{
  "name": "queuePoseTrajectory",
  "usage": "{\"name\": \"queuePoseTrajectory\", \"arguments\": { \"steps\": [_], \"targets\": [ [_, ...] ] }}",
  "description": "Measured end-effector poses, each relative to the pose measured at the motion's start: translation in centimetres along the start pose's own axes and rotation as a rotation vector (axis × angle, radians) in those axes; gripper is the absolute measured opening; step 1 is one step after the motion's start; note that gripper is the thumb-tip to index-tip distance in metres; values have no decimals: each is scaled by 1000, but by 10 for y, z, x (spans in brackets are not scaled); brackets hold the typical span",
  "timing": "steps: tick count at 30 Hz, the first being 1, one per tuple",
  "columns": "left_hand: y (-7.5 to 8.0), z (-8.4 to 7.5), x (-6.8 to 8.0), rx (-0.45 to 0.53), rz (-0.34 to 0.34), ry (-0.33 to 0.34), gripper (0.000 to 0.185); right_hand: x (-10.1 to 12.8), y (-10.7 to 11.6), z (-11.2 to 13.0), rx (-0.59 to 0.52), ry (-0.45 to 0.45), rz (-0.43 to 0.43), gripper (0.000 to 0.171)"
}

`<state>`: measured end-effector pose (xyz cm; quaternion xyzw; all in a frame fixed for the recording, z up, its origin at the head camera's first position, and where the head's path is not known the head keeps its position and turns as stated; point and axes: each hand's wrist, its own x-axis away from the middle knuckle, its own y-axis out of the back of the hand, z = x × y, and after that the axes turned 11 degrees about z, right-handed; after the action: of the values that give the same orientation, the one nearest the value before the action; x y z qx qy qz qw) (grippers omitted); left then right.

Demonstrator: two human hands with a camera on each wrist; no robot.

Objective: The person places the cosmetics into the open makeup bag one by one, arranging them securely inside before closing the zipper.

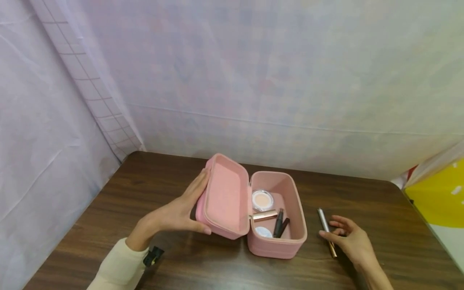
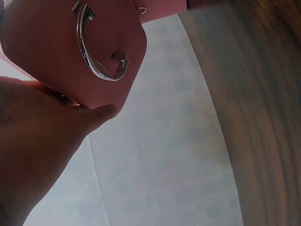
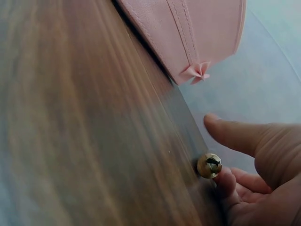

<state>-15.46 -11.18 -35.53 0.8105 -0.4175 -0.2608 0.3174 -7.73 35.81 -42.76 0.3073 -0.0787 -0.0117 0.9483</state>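
A pink cosmetic case stands unfolded on the table, its lid [image 1: 227,195] swung out to the left of the case body [image 1: 277,247]. My left hand [image 1: 177,213] grips the lid, thumb along its near edge and fingers at the far side. In the left wrist view a silver handle [image 2: 89,56] shows on the lid's outside. To the right of the case, a slim silver-and-gold cosmetic tube [image 1: 322,219] lies on the table. My right hand [image 1: 349,237] is over it, thumb raised above the tube and fingertips right beside it.
Inside the case body are a round compact [image 1: 262,200], a gold tube [image 1: 264,215], a dark stick [image 1: 278,223], a shorter dark piece [image 1: 285,227] and a white round item [image 1: 263,232]. A pale curtain [image 1: 272,80] hangs behind the wooden table [image 1: 108,225]. Something yellow [image 1: 438,201] is beyond its right edge.
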Motion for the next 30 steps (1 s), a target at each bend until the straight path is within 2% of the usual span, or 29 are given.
{"name": "queuePoseTrajectory", "arguments": {
  "steps": [6,15,20,30],
  "targets": [
    [0,0,-1,-4,-6,-6,126,0,-2,-2,66,42,-20,75],
    [-1,-1,0,-4,-7,-3,125,0,0,1,133,19,-39,39],
    [-1,0,1,2,-3,-2,125,-1,0,2,150,-4,-25,39],
    [-1,0,0,-2,-4,-12,125,-2,4,1,101,-53,-1,44]
  ]
}}
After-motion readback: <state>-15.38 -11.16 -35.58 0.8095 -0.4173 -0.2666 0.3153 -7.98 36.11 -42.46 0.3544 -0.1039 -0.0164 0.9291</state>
